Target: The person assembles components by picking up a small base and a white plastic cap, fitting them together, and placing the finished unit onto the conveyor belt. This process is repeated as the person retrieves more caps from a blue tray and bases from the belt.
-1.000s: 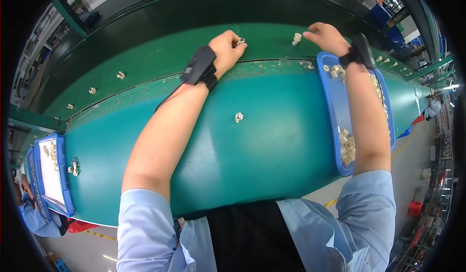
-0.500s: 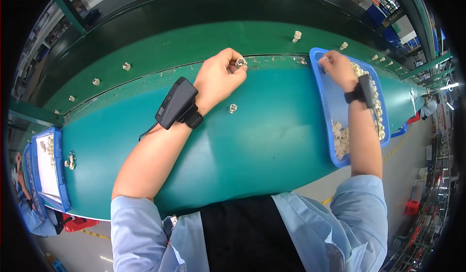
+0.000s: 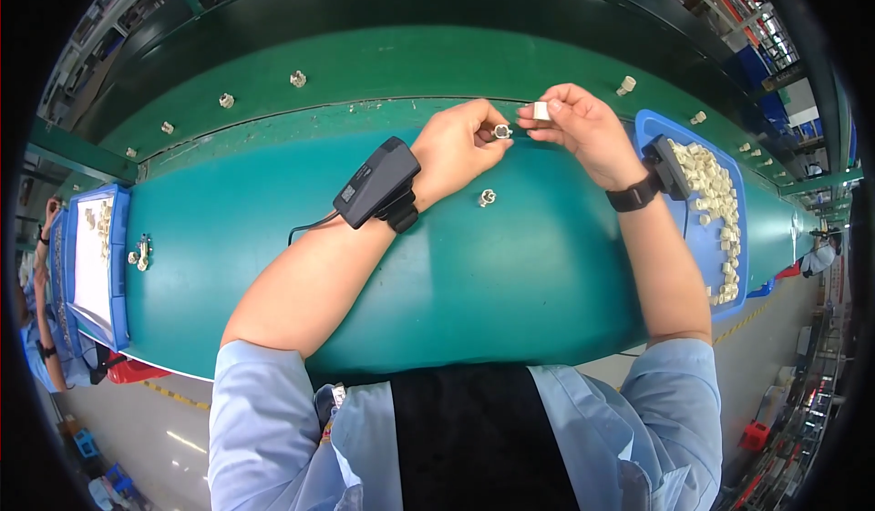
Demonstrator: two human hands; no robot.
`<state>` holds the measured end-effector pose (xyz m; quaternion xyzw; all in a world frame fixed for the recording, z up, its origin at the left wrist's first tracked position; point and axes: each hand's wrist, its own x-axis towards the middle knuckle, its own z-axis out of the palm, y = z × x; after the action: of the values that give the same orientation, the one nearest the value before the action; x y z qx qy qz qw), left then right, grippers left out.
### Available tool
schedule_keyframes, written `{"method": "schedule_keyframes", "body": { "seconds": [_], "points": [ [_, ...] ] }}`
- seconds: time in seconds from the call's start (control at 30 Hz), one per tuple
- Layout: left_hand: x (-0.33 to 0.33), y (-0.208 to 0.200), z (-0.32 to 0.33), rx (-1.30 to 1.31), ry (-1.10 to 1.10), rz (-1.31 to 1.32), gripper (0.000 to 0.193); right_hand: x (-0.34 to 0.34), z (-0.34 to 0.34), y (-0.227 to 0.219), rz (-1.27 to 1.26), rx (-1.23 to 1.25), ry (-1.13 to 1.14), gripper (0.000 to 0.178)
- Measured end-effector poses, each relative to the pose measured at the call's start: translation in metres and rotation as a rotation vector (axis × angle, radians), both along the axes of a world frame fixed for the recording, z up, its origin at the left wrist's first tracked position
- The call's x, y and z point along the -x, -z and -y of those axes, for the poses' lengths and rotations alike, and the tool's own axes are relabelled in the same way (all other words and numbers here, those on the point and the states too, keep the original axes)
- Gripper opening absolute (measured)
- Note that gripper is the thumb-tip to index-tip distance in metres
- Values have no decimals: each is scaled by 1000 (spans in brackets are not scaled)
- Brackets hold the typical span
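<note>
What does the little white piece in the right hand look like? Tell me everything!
The white piece is small, pale and plain, looking nearly square from this side. It could be plastic or ceramic; I can't tell. The right hand pinches it between thumb and fingers, which hide part of it. It's near, but not touching, the metal-looking piece in the left hand.

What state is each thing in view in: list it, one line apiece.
Left hand: closed on the small metal part.
Right hand: closed on the cream cap.
Cream cap: pinched, apart from the small metal part.
Loose metal part: resting on the teal surface, untouched.
Right blue tray: open-topped, partly filled with cream caps.
Left blue tray: open-topped, holding a white sheet.
Black wrist devices: strapped on.
</note>
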<state>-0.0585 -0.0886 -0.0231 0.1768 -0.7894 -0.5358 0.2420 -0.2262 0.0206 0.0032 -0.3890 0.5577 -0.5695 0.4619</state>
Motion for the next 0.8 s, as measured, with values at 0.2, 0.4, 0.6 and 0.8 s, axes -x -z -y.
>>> {"method": "schedule_keyframes", "body": {
  "seconds": [0.2,0.4,0.6,0.8],
  "points": [
    [-1,-1,4,34,31,43,19,-2,-3,1,-65,22,-38,30],
    [8,0,1,-33,30,66,18,-2,-5,5,-78,54,-47,28],
    [14,3,-3,-50,59,-14,16,-1,-7,6,-213,34,-43,21],
    [17,9,0,-388,138,-269,16,-2,-5,4,-112,122,14,18]
  ]
}}
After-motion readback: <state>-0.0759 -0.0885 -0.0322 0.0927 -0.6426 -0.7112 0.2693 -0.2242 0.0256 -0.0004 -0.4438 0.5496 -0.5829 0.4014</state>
